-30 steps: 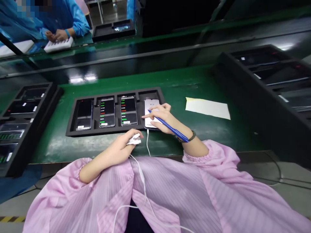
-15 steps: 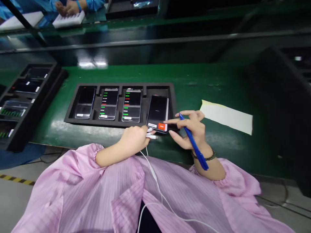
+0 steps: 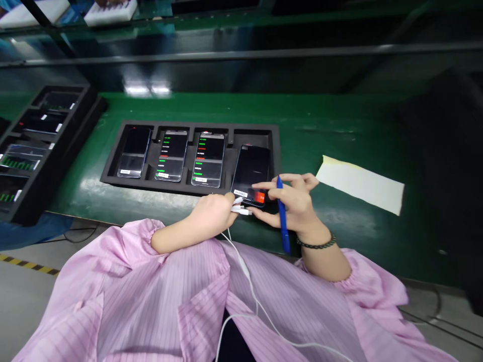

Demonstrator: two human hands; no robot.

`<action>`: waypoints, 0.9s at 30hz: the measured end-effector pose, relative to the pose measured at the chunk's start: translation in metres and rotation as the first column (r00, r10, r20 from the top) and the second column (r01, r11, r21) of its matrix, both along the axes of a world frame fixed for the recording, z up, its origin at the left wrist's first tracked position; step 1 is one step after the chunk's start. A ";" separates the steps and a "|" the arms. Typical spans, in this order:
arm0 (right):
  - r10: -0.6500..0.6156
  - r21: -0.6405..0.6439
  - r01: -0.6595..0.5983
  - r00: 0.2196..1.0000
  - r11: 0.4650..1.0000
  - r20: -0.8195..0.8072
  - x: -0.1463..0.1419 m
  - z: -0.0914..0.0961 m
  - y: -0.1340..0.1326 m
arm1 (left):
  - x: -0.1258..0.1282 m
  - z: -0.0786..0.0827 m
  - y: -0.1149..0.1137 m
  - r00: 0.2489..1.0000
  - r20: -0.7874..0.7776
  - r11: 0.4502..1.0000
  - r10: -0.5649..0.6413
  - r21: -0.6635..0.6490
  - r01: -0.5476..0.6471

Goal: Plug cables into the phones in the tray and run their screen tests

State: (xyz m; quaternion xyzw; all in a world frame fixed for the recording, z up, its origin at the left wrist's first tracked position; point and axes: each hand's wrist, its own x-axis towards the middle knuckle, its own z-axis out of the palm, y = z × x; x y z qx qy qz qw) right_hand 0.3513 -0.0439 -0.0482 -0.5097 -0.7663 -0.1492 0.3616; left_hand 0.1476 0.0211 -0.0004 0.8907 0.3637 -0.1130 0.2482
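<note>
My left hand (image 3: 213, 213) is closed around white cable plugs (image 3: 241, 207) at the near end of a dark phone (image 3: 252, 173). That phone lies tilted out of the rightmost slot of a black tray (image 3: 116, 156), its near end showing a red patch. My right hand (image 3: 292, 198) pinches the phone's lower edge while a blue pen (image 3: 282, 216) rests between its fingers. A white cable (image 3: 241, 266) runs from the plugs down over my pink smock. Three other phones sit in the tray, two with lit green and red lines on their screens.
A second black tray of phones (image 3: 33, 151) stands at the left on the green bench. A pale paper sheet (image 3: 362, 183) lies to the right. A dark bin fills the far right. A white foam block (image 3: 109, 11) sits across the conveyor.
The phone's screen went from white to dark with a red patch, and it came partly out of its slot. My left hand moved its plugs up to the phone's end; my right shifted to the lower edge.
</note>
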 end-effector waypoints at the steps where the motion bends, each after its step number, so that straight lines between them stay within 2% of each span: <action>1: -0.017 -0.005 0.017 1.000 1.000 0.012 0.000 -0.002 0.001 | -0.001 -0.002 0.001 0.999 0.026 1.000 0.024 -0.019 -0.024; 4: -0.069 -0.012 0.069 0.997 0.998 0.032 0.002 -0.007 0.003 | -0.004 -0.009 0.002 0.981 0.141 0.984 0.133 -0.134 -0.114; 6: -0.109 0.023 0.108 0.994 0.994 0.031 0.005 -0.009 0.004 | -0.007 -0.014 0.002 0.953 0.225 0.933 0.201 -0.341 -0.116; 7: -0.147 0.052 0.145 0.989 0.988 0.031 0.008 -0.010 0.005 | -0.011 -0.015 0.002 0.941 0.258 0.875 0.218 -0.479 -0.071; 9: -0.256 0.118 0.253 0.967 0.960 0.014 0.013 -0.011 0.006 | -0.022 -0.014 0.003 0.921 0.313 0.697 0.232 -0.714 0.067; 10: -0.302 0.158 0.299 0.953 0.941 -0.007 0.014 -0.012 0.007 | -0.032 -0.012 0.005 0.909 0.334 0.612 0.247 -0.781 0.121; 11: -0.324 0.200 0.325 0.945 0.924 -0.039 0.013 -0.012 0.008 | -0.043 -0.009 0.007 0.895 0.346 0.555 0.280 -0.820 0.144; 12: -0.318 0.231 0.328 0.945 0.916 -0.079 0.009 -0.012 0.010 | -0.057 -0.006 0.010 0.879 0.347 0.526 0.325 -0.839 0.137; 14: -0.237 0.228 0.259 0.964 0.939 -0.120 -0.009 -0.011 0.016 | -0.090 0.001 0.018 0.841 0.333 0.513 0.427 -0.855 0.078; 16: -0.097 0.133 0.105 0.993 0.985 -0.065 -0.041 -0.007 0.026 | -0.128 0.007 0.027 0.790 0.339 0.517 0.512 -0.855 0.032; 18: 0.078 0.007 -0.079 0.994 0.997 0.082 -0.081 -0.004 0.038 | -0.164 0.009 0.034 0.688 0.372 0.528 0.623 -0.849 -0.020; 20: 0.161 -0.062 -0.150 0.960 0.987 0.228 -0.120 -0.001 0.052 | -0.195 0.008 0.037 0.562 0.402 0.526 0.723 -0.847 -0.071; 23: 0.090 -0.094 -0.062 0.939 0.994 0.333 -0.161 -0.001 0.068 | -0.228 0.005 0.034 0.421 0.427 0.520 0.800 -0.844 -0.132; 27: -0.088 -0.122 0.135 0.940 0.983 0.330 -0.182 -0.008 0.071 | -0.258 -0.003 0.023 0.360 0.419 0.501 0.834 -0.847 -0.176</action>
